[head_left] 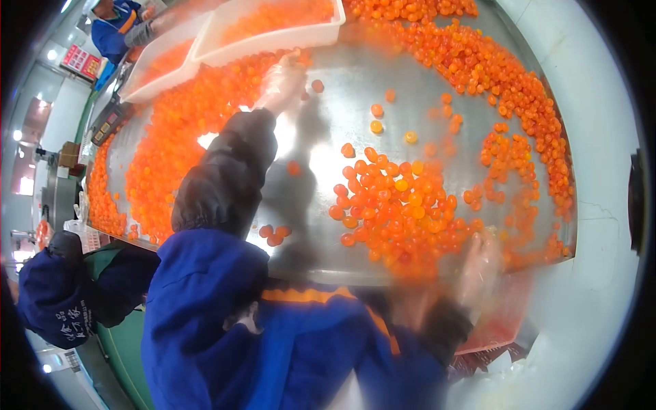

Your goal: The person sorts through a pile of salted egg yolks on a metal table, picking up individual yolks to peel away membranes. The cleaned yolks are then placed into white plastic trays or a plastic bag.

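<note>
Both hands wear thin clear gloves. My left hand (281, 83) reaches far across the metal table (348, 82), its fingers stretched out at the edge of a large heap of orange egg yolks (184, 130), near the white trays. Close to the table's front edge, my right hand (480, 268) is blurred, with extended fingers beside a smaller cluster of yolks (396, 205). Below that hand is a red plastic crate (495, 318), partly hidden by my sleeve. A few single yolks (377, 109) lie scattered between the heaps.
Two white trays (273, 42) of yolks stand at the far left. A long band of yolks (506, 75) runs along the table's right side. One person (113, 31) in blue works beyond the trays; another person's blue sleeve (51, 294) shows at left. A white wall (594, 171) borders the right.
</note>
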Demonstrator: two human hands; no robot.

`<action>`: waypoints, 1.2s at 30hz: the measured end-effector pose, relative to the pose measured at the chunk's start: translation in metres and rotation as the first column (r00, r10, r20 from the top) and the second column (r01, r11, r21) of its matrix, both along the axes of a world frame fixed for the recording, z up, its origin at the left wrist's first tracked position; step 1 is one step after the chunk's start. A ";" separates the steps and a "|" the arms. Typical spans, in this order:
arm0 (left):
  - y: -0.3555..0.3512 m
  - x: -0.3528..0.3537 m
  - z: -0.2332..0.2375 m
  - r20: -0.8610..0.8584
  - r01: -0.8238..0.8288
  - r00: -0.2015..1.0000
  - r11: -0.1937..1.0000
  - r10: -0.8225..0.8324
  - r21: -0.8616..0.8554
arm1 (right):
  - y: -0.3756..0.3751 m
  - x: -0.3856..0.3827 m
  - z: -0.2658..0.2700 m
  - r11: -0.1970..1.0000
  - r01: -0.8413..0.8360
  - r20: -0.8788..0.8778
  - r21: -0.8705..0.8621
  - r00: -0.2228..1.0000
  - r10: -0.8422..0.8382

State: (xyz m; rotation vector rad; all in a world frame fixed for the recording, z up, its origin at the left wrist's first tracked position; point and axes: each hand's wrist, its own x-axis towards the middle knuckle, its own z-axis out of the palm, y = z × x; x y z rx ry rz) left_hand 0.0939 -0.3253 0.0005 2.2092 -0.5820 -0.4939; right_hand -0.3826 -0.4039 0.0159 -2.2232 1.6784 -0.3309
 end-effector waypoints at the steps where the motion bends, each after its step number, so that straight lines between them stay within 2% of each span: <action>1: 0.006 0.004 -0.005 -0.007 -0.003 1.000 1.000 0.003 0.005 | -0.002 -0.003 -0.006 0.999 -0.013 0.007 -0.045 1.000 0.014; 3: 0.018 0.014 -0.013 -0.063 -0.016 0.998 0.977 0.003 -0.211 | -0.004 -0.003 -0.011 0.996 -0.036 0.010 -0.085 0.999 0.037; 4: 0.020 0.019 -0.015 -0.053 -0.013 0.999 0.967 -0.001 -0.256 | -0.003 -0.002 -0.010 0.998 -0.024 0.053 -0.059 0.998 0.027; 5: 0.019 0.025 -0.017 -0.056 -0.018 0.998 0.969 0.005 -0.248 | -0.003 0.000 -0.008 0.999 -0.011 0.097 -0.032 0.995 0.014; 6: 0.018 0.027 -0.009 -0.154 -0.055 0.988 0.972 0.020 -0.230 | -0.002 0.004 -0.004 1.000 -0.014 0.095 -0.024 0.995 0.017; 7: 0.016 0.029 -0.001 -0.250 -0.090 0.968 0.974 0.036 -0.207 | 0.001 0.007 0.002 0.992 -0.076 -0.038 -0.097 0.997 0.073; 8: 0.014 0.021 0.019 -0.252 -0.091 0.967 0.976 0.039 -0.198 | 0.001 0.009 0.006 0.976 -0.146 -0.174 -0.161 0.978 0.118; 9: 0.013 0.003 0.044 -0.296 -0.055 0.955 0.983 0.000 -0.176 | -0.001 0.010 0.008 0.977 -0.145 -0.175 -0.153 0.978 0.118; 11: 0.007 -0.012 0.050 -0.341 -0.015 0.939 0.988 -0.038 -0.153 | -0.006 0.012 0.008 1.000 0.011 0.002 -0.020 1.000 -0.011; 12: 0.003 -0.014 0.044 -0.137 0.069 0.987 0.991 -0.085 -0.112 | -0.011 0.004 -0.004 1.000 0.013 0.001 -0.016 1.000 -0.013; 13: 0.000 -0.015 0.040 0.069 0.145 0.988 0.988 -0.141 -0.054 | -0.016 -0.011 -0.025 0.993 -0.028 0.008 -0.115 1.000 0.029; 14: 0.003 -0.020 0.048 -0.148 0.012 0.987 0.957 -0.057 -0.289 | -0.019 -0.020 -0.037 0.975 -0.069 0.009 -0.211 0.997 0.073; 15: 0.006 -0.022 0.062 -0.372 -0.170 0.928 0.865 -0.021 -0.472 | -0.019 -0.019 -0.036 0.976 -0.071 0.005 -0.204 0.997 0.074; 16: 0.006 -0.015 0.069 -0.376 -0.172 0.926 0.867 -0.019 -0.467 | -0.020 -0.018 -0.032 0.984 -0.048 0.083 -0.170 0.995 0.063; 17: 0.006 -0.004 0.078 -0.145 -0.129 0.988 0.825 0.058 -0.550 | -0.021 -0.016 -0.031 0.991 -0.025 0.159 -0.133 0.986 0.046; 18: 0.008 0.010 0.086 0.090 -0.061 0.985 0.785 0.147 -0.616 | -0.021 -0.016 -0.034 0.992 -0.021 0.156 -0.124 0.987 0.040; 19: 0.009 0.023 0.094 0.311 0.027 0.919 0.750 0.242 -0.661 | -0.021 -0.019 -0.036 0.994 -0.010 0.183 -0.105 0.983 0.029; 20: 0.011 0.034 0.100 0.505 0.126 0.793 0.719 0.341 -0.683 | -0.021 -0.019 -0.037 0.996 -0.001 0.213 -0.089 0.977 0.020; 21: 0.014 0.042 0.105 0.656 0.231 0.613 0.694 0.440 -0.682 | -0.019 -0.016 -0.033 0.996 -0.002 0.212 -0.086 0.977 0.020; 22: 0.017 0.045 0.107 0.750 0.334 0.393 0.677 0.533 -0.656 | -0.018 -0.010 -0.026 0.993 -0.010 0.108 -0.117 0.994 0.022; 23: 0.011 0.059 0.101 0.819 0.333 0.290 0.750 0.495 -0.571 | -0.018 -0.007 -0.021 0.988 -0.026 0.002 -0.150 1.000 0.027; 24: 0.005 0.073 0.086 0.860 0.201 0.376 0.875 0.345 -0.439 | -0.017 -0.010 -0.022 0.987 -0.038 -0.001 -0.157 0.999 0.039; 25: -0.003 0.091 0.066 0.828 0.059 0.538 0.972 0.160 -0.226 | -0.016 -0.015 -0.028 0.983 -0.039 0.023 -0.180 0.999 0.044; 26: -0.005 0.100 0.047 0.770 0.012 0.636 0.997 0.051 -0.076 | -0.019 -0.018 -0.034 0.978 -0.029 0.054 -0.207 0.998 0.041; 27: -0.007 0.090 0.038 0.758 0.039 0.652 0.997 0.020 -0.060 | -0.024 -0.019 -0.040 0.975 -0.005 0.070 -0.222 0.997 0.021; 29: -0.012 0.056 0.033 0.765 0.145 0.644 0.982 -0.001 -0.121 | -0.022 -0.030 -0.048 0.980 -0.066 0.160 -0.188 0.982 0.096; 30: -0.010 0.040 0.030 0.761 0.189 0.648 0.973 -0.023 -0.131 | -0.019 -0.029 -0.040 0.983 -0.066 0.134 -0.171 0.987 0.090; 32: -0.005 0.006 0.020 0.727 0.280 0.677 0.954 -0.118 -0.105 | -0.018 -0.011 -0.017 0.917 -0.293 0.011 -0.271 0.952 0.307; 34: 0.007 -0.033 0.007 0.678 0.364 0.689 0.931 -0.257 -0.017 | -0.013 -0.005 -0.008 0.998 -0.014 -0.017 0.053 1.000 0.015; 35: 0.014 -0.057 0.000 0.660 0.412 0.668 0.909 -0.344 0.058 | -0.015 -0.006 -0.010 0.999 -0.008 -0.090 0.041 0.996 0.012; 36: 0.025 -0.072 -0.014 0.692 0.476 0.520 0.843 -0.500 0.251 | -0.019 -0.009 -0.013 1.000 -0.008 -0.158 0.024 0.987 0.012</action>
